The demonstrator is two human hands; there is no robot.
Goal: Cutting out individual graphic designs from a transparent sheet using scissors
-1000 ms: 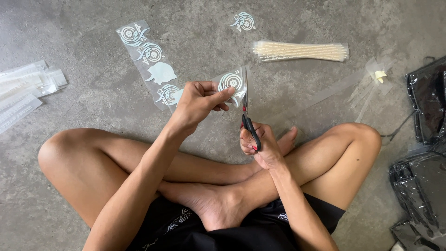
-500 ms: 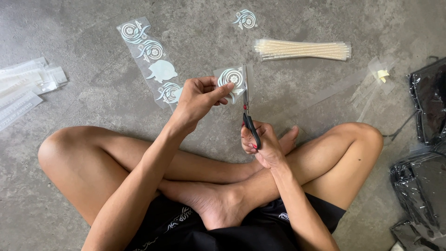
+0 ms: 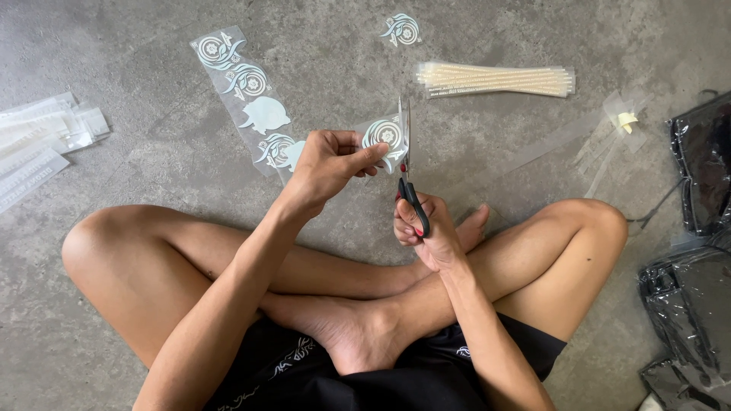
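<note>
We are mid-cut: left hand (image 3: 327,164) pinches the sticker piece (image 3: 383,137), right hand (image 3: 420,232) grips scissors (image 3: 407,171); next, steer blades around the motif.

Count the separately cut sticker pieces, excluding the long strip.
2. One sticker piece is pinched in the left hand against the scissors in the right hand; one loose sticker lies on the floor at top. More may be hidden.

Grey concrete floor (image 3: 152,335). A clear strip of pale blue stickers (image 3: 247,99) lies on it. Right of the strip sit one cut-out sticker (image 3: 401,29) and a flat pack of cream sticks (image 3: 495,78). Far left of it, clear packets (image 3: 42,141). Far right, black plastic bags (image 3: 697,228).
</note>
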